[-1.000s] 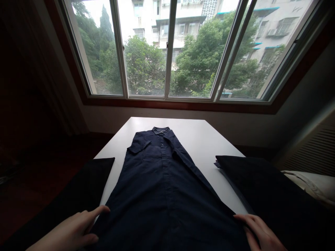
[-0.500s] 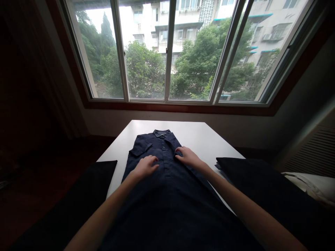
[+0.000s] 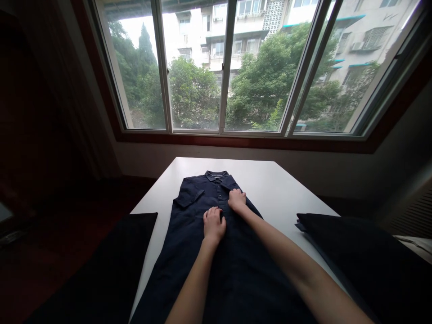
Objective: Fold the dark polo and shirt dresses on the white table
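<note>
shirt (image 3: pixel 189 243): dark navy, buttoned, laid flat and front-up on the white surface (image 3: pixel 270 189). Collar (image 3: pixel 216 174) at 12 o'clock, hem end toward 6 o'clock.
surface load: shirt down the middle. Dark folded pile (image 3: pixel 354 252) at 3 o'clock of the shirt, near it but apart. Dark cloth (image 3: pixel 111 261) at 8 o'clock, its corner at the surface's edge; on it or just beside it, can't tell.
left hand (image 3: pixel 213 223): palm down, fingers straight and close together, flat on the shirt's button strip below the chest.
right hand (image 3: pixel 237 199): at 1 o'clock of the left hand, just beside it, resting on the shirt next to the button strip. Fingers curled under, knuckles up. Can't tell whether it pinches any fabric.
short sleeve (image 3: pixel 189 197): at 10 o'clock of the left hand, folded in over the shirt body, lying flat.
other sleeve: under the right hand and forearm, not readable.
cut off: shirt hem runs out of frame at 6 o'clock. Both forearms cover part of the lower front. Dark pile is cropped at the 4 o'clock corner.
hard to make out: dark pile shows layered edges at its 9 o'clock corner, number and kind of items unreadable. Dark cloth is near black, no detail. Pale fabric (image 3: pixel 418 243) at the 3 o'clock frame edge is mostly cropped.
window (image 3: pixel 222 67): at 12 o'clock beyond the surface, trees and buildings outside.
</note>
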### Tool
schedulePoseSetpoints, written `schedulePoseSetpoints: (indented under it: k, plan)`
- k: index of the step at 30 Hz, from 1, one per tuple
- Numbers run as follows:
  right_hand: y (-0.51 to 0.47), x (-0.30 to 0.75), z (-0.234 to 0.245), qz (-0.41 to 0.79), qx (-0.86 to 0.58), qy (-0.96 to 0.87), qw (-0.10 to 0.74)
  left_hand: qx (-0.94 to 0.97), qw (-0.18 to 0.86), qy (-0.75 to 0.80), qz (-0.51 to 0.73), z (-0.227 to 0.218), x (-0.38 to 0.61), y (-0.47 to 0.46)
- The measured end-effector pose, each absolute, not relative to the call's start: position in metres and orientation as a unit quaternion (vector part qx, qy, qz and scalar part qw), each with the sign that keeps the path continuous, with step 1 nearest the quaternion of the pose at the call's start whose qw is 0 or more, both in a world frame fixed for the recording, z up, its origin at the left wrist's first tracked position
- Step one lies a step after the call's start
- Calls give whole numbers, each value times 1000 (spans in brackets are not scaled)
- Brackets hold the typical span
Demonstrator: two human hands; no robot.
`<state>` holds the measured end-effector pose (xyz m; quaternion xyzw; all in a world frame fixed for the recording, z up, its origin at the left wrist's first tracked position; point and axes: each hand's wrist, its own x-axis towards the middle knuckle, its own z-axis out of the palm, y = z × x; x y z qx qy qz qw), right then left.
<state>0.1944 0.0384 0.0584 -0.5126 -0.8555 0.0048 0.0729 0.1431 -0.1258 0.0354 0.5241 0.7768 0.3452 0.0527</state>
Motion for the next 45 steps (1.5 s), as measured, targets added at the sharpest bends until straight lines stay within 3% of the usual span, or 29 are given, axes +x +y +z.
schedulePoseSetpoints:
  k: [9,19,26,32,39,45]
  plan:
    - [105,249,83,25,-519,-851,79,520,64,772,360,33,144,-126]
    - [126,321,80,3,-572,-820,20,521,64,776,350,30,143,-125]
    - [100,307,71,-41,-510,-857,58,522,63,777,346,32,145,-125]
    - [70,279,68,-38,-389,-920,32,526,57,776,344,33,145,-126]
    - [69,271,72,-39,-404,-914,14,525,60,775,346,34,143,-125]
    - [90,292,80,-5,-475,-878,51,522,65,775,351,34,144,-126]
